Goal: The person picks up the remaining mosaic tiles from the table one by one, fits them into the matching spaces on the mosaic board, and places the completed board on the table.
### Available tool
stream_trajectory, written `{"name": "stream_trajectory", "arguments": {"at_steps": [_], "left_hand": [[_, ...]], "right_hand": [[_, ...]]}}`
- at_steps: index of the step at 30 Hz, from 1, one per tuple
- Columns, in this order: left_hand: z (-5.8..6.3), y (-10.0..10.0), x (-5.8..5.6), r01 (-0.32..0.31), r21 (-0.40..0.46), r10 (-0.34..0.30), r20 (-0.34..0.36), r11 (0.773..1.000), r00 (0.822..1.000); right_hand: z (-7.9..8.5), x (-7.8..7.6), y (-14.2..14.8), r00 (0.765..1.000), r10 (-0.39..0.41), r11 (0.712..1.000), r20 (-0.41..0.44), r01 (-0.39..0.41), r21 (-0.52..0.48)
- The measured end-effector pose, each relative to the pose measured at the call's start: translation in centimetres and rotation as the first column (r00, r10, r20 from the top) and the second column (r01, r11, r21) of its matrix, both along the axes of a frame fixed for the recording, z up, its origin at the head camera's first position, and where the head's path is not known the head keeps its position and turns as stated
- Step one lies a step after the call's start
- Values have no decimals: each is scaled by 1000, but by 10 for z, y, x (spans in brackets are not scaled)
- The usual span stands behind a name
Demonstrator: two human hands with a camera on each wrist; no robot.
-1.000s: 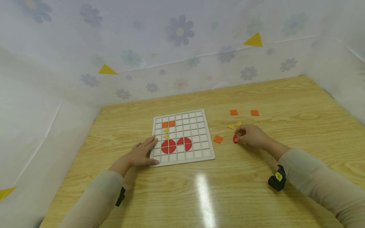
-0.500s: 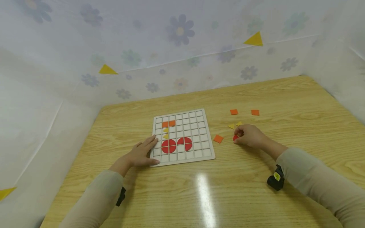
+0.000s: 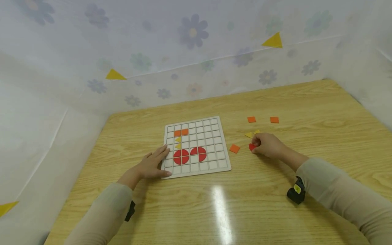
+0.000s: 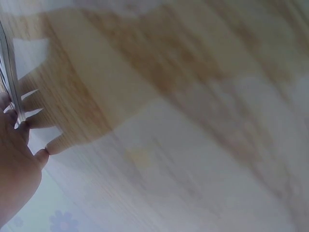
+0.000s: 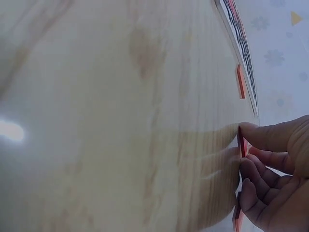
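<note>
My left hand (image 3: 152, 164) rests with its fingers on the left edge of a white grid board (image 3: 228, 160), thumb at the near corner. On the board sit red quarter-circle pieces (image 3: 181, 157), one full circle on the left and three quarters of another on the right. Above them are two yellow triangles (image 3: 178, 140) and two orange squares (image 3: 181, 132). Right of the board, my right hand (image 3: 269, 146) pinches a loose red quarter-circle piece (image 3: 252, 147) by thumb and fingertip, low at the wooden table. The right wrist view shows this red piece (image 5: 243, 143) edge-on.
An orange square tile (image 3: 234, 148) lies between board and right hand. Two yellow triangle tiles (image 3: 248, 135) lie just behind that hand. Farther back are two more orange squares (image 3: 251, 119). A flower-printed white curtain (image 3: 193, 68) borders the table (image 3: 196, 207).
The red piece at my right fingertips has shifted slightly left and shows more of its face. My left hand stays on the board.
</note>
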State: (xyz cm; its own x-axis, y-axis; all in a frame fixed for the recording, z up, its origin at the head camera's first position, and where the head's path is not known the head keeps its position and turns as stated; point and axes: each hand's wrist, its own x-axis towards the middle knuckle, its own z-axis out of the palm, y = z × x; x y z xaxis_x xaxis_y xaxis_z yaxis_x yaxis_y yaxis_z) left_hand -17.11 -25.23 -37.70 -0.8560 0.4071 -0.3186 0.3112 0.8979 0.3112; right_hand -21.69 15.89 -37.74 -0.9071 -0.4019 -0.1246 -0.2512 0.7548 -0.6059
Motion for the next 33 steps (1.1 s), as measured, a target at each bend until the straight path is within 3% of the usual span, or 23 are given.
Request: {"name": "stream_trajectory", "arguments": {"at_steps": [16, 33], "left_hand": [[-1, -1, -1, -4, 0, 4, 0, 1000, 1000], [-4, -1, -1, -8, -8, 8, 3, 1000, 1000]], "right_hand": [[1, -2, -2, 998, 55, 998, 11, -55, 12], [2, 0, -2, 998, 61, 998, -22, -62, -25]]}}
